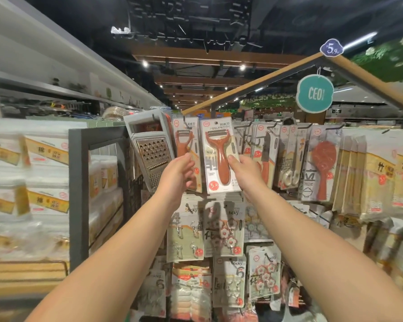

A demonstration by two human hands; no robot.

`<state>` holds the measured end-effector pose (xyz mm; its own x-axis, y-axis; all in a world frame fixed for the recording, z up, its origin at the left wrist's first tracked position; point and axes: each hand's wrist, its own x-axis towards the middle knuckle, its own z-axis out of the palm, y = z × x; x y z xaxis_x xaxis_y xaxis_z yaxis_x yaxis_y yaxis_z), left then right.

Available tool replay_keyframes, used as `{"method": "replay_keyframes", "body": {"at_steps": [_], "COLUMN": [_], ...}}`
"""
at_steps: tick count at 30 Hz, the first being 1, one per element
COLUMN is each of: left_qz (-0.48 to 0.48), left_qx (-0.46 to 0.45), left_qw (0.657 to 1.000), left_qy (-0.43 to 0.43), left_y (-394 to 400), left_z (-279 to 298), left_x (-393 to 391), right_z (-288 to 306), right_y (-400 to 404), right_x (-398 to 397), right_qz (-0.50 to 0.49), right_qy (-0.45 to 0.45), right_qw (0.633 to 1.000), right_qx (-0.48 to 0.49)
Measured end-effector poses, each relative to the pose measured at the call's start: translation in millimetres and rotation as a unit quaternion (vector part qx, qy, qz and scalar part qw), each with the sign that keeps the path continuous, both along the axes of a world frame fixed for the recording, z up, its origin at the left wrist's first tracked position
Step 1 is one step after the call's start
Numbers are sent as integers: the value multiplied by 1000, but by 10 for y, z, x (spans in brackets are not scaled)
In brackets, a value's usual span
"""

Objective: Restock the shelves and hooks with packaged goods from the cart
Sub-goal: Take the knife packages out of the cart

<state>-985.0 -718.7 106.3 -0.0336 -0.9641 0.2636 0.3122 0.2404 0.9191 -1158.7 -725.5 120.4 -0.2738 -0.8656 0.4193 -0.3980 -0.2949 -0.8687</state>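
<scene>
We hold a carded peeler pack (pixel 219 155) upright, pinched at its right edge about halfway down, so most of the card lies left of and above our grip. It carries an orange Y-shaped peeler, blade uppermost, and a round red price sticker sits below the grip at the lower left.
</scene>
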Motion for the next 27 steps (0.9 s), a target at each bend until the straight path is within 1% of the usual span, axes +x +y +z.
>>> {"method": "replay_keyframes", "body": {"at_steps": [4, 7, 11, 14, 17, 19, 21, 24, 27], "left_qz": [-13, -36, -63, -71, -79, -96, -126, -189, -266], "left_qx": [44, 78, 80, 69, 67, 76, 86, 91, 93], "left_qw": [999, 996, 995, 994, 993, 990, 985, 970, 943], "left_qy": [8, -16, -25, -45, -56, -62, -76, -120, -176], "left_y": [-31, -33, 0, 35, 109, 179, 256, 438, 745], "left_z": [-58, -59, -66, -123, -278, -455, -675, -1106, -1654], "left_x": [87, 130, 128, 110, 36, -87, -277, -639, -980], "right_z": [52, 80, 82, -16, -337, -640, -956, -1460, -2060], "right_y": [-61, -97, -145, -99, 10, 196, 461, 960, 1569], "right_x": [11, 17, 16, 11, -95, -221, -363, -618, -870], "right_qz": [-17, -25, -19, -2, 27, 14, -1, -33, -73], "right_qy": [-4, 17, 22, 11, -46, -79, -88, -88, -109], "right_qw": [1000, 999, 999, 998, 992, 987, 983, 976, 964], "right_qx": [-1, 23, 35, 62, 112, 140, 163, 195, 230]}}
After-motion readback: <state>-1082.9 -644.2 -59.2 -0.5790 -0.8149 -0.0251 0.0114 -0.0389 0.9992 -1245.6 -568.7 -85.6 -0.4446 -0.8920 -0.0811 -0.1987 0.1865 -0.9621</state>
